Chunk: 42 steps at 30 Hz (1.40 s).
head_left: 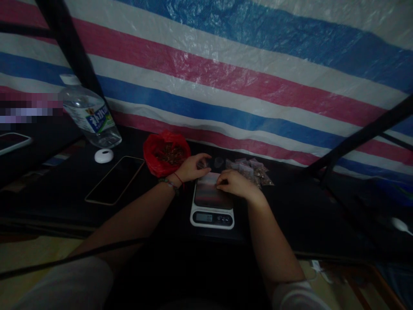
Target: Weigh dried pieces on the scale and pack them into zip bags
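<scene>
My left hand (191, 168) is beyond the scale's far left corner, thumb and fingers curved round a small clear thing (203, 163), perhaps a plastic bag or lid; its kind is unclear. Over the right side of the scale's plate, my right hand (236, 184) has its fingertips drawn together. Whether anything is between them is too dark to make out. The white digital kitchen scale (195, 215) has a lit display. A red plastic bag (151, 157) of small brown pieces lies open left of my left hand. Several small filled clear bags (260, 171) are piled beyond my right hand.
A phone (115, 181) lies left of the red bag, near a white earbud case (103, 155) and a large clear bottle (92, 114). Striped sheeting (226, 82) hangs behind the black table (290, 219). Dark poles (361, 133) slant at both sides.
</scene>
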Available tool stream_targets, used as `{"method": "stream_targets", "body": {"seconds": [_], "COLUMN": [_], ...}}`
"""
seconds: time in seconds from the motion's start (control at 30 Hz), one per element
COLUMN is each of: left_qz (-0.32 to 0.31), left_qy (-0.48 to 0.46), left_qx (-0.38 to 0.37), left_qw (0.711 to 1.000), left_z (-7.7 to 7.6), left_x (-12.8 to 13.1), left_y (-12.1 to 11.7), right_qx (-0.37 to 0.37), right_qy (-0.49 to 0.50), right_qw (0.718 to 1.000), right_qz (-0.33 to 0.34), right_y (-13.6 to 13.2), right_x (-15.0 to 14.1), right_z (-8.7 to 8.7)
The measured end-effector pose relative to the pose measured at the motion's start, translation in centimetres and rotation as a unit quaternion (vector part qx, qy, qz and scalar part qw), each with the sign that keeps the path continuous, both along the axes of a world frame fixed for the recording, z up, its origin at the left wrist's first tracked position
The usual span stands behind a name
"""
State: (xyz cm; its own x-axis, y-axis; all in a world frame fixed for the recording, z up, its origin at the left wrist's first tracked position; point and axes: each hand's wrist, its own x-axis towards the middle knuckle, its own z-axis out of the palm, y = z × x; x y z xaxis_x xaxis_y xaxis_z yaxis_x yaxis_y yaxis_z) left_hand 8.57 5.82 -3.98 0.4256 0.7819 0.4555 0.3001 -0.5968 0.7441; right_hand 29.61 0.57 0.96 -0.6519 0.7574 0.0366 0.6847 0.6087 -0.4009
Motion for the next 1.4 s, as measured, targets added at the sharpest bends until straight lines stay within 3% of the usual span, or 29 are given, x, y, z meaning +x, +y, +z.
{"method": "stream_targets", "body": {"seconds": [0.23,0.4,0.6,0.83,1.4], "left_qz": [-0.006,-0.062,-0.11,-0.088,-0.072], "left_qy": [0.002,0.05,0.078,0.077,0.063], "left_qx": [0.001,0.017,0.063,0.072,0.053], "left_qw": [1.0,0.997,0.989,0.99,0.994], "left_z": [0.3,1.1,2.4,2.3,1.6], "left_x": [-0.1,0.2,1.0,0.9,0.6], "left_y": [-0.2,-1.1,-2.3,-2.3,-1.7], "right_qx": [0.041,0.126,0.157,0.187,0.214], "right_qy": [0.037,0.173,0.201,0.221,0.222], "right_qw": [0.998,0.975,0.964,0.956,0.945], "right_qz": [-0.01,-0.062,-0.077,-0.053,-0.105], "right_y": [0.0,0.0,-0.1,-0.3,-0.4], "right_x": [-0.2,-0.8,-2.3,-2.7,-3.1], "right_z": [-0.1,0.0,-0.6,-0.9,-0.5]}}
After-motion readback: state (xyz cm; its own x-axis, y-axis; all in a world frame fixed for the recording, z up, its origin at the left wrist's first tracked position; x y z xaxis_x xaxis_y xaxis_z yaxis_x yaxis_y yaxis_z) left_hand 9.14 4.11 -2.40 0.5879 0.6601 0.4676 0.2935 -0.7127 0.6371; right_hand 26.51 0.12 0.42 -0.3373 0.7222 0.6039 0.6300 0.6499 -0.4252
